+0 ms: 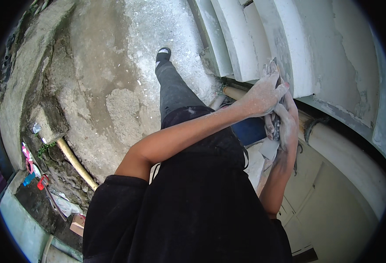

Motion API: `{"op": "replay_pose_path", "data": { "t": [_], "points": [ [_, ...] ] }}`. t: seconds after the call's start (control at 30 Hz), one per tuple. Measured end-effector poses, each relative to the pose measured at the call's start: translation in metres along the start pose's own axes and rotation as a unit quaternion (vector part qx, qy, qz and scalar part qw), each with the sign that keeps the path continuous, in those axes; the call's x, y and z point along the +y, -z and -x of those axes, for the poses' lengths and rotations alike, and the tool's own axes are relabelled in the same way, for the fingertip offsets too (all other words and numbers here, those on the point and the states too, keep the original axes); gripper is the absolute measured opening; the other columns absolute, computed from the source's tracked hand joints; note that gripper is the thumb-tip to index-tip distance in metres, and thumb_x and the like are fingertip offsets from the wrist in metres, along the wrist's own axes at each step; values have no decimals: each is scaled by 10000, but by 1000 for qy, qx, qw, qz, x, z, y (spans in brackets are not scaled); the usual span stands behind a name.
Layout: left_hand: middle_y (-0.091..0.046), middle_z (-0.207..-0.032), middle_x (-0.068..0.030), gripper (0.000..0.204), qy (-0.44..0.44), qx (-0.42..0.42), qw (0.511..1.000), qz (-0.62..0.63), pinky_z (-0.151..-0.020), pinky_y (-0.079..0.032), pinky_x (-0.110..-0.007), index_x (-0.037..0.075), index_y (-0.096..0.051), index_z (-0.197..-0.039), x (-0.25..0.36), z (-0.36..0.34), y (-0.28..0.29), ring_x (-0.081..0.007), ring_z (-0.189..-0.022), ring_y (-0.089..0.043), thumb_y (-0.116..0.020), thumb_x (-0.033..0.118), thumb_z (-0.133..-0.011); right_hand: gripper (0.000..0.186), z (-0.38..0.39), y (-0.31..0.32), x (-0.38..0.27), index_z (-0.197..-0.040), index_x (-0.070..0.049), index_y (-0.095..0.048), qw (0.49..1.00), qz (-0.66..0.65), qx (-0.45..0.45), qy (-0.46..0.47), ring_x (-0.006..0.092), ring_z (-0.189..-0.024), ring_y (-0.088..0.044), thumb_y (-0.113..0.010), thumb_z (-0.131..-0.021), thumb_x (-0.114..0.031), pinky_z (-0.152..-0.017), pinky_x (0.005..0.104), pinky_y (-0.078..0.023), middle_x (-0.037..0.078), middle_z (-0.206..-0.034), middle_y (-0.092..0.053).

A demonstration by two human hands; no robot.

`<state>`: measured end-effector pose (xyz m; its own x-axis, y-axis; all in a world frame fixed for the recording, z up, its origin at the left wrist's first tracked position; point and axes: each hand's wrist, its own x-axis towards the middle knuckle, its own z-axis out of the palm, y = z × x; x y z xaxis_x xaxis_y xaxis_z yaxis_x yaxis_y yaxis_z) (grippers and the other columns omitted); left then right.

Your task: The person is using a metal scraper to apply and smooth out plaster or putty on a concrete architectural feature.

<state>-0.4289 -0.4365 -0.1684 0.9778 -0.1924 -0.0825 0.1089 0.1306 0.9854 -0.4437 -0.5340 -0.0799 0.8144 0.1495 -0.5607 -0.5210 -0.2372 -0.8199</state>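
Observation:
My hands meet at the right of centre, both coated in white dust, close to a ledged pale wall [307,79]. My left hand [265,94] reaches across my body, its fingers drawn together against my right hand; what they grip is hidden. My right hand [283,116] is raised beneath it, with fingers curled. A pale flat piece [269,149] juts out below those curled fingers, its kind unclear. The overlap of the hands hides most of what lies between them.
White powder covers the concrete floor [175,26] beside the wall. A thick pipe [344,147] runs along the wall's lower side. On the left are a bamboo-like pole [76,164], a pink item [28,153], a red item [43,182] and a small cardboard box [77,225].

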Motion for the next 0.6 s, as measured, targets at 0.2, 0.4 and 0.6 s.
{"op": "replay_pose_path", "data": {
  "t": [0.2, 0.4, 0.6],
  "points": [
    [-420, -1340, -349, 638, -111, 89, 986, -83, -1080, -305, -418, -141, -300, -1377, -18, 5, -11, -446, -1266, -412, -421, 358, -998, 550, 7, -13, 22, -1414, 24, -330, 997, -1, 24, 69, 64, -400, -420, -467, -886, -49, -346, 214, -341, 37, -719, -544],
    [-276, -1470, -335, 650, -60, 15, 993, -96, -1152, -216, -411, -115, -256, -1424, -17, 7, -2, -422, -1391, -271, -414, 349, -998, 497, -5, -6, 54, -1393, 27, -336, 993, -50, 24, 107, 57, -418, -434, -478, -922, -48, -363, 206, -343, 66, -815, -572],
    [-373, -1394, -337, 597, -148, 98, 970, -165, -1092, -300, -423, -108, -329, -1382, -38, 9, -11, -433, -1297, -390, -451, 320, -984, 504, -20, 0, 93, -1394, 34, -349, 983, 11, 50, 175, 41, -487, -457, -501, -926, -75, -413, 200, -352, 65, -886, -594]
  ]
}}
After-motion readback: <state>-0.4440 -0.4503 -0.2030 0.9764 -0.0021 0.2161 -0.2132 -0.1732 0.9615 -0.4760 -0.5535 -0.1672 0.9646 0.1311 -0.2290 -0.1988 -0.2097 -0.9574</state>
